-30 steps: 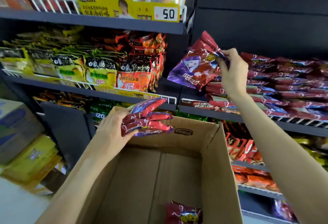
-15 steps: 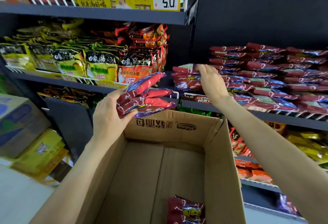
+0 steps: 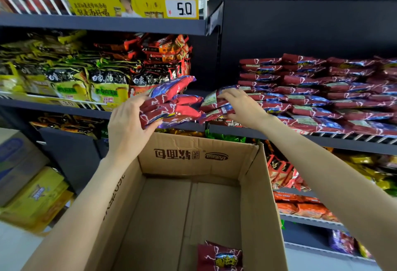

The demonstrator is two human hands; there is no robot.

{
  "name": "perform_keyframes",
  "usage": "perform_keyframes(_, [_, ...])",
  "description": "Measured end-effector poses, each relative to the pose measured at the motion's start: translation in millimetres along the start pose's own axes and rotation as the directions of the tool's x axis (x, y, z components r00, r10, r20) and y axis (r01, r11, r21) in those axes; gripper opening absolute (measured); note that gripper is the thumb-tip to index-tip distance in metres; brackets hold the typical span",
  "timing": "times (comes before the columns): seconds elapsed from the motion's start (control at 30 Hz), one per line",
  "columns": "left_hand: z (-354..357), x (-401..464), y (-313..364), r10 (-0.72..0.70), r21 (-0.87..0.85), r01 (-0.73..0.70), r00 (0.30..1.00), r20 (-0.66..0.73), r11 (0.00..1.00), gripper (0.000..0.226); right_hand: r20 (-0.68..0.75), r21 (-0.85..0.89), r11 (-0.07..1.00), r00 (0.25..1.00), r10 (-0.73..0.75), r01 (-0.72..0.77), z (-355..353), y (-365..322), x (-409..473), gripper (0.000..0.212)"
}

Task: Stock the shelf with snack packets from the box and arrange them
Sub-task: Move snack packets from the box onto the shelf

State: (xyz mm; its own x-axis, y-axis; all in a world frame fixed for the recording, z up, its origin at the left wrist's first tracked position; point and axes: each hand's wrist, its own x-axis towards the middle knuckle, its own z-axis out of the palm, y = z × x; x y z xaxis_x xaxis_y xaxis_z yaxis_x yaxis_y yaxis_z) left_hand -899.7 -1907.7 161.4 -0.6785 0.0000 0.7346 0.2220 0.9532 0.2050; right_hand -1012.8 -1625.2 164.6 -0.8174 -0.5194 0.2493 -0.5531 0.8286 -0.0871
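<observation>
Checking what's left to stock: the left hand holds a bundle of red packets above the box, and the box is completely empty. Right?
Not quite. The head view shows one red packet lying in the cardboard box. The left hand does hold the bundle of red packets above it.

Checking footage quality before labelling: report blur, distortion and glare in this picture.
Head view: wide-angle bending bows the dark metal shelves; yellow noodle packets at left are motion-smeared; the white 5.0 price tag reads sharp; soft sheen on the red foil snack packets, no harsh glare.
</observation>
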Motion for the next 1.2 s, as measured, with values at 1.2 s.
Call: perform_keyframes(1.2, [163,149,58,0.328,-0.114,-0.315,0.796,0.509,0.942,0.063,-0.452,-0.286,0.918,0.883,0.122,-0.274,46,-22,28,0.035])
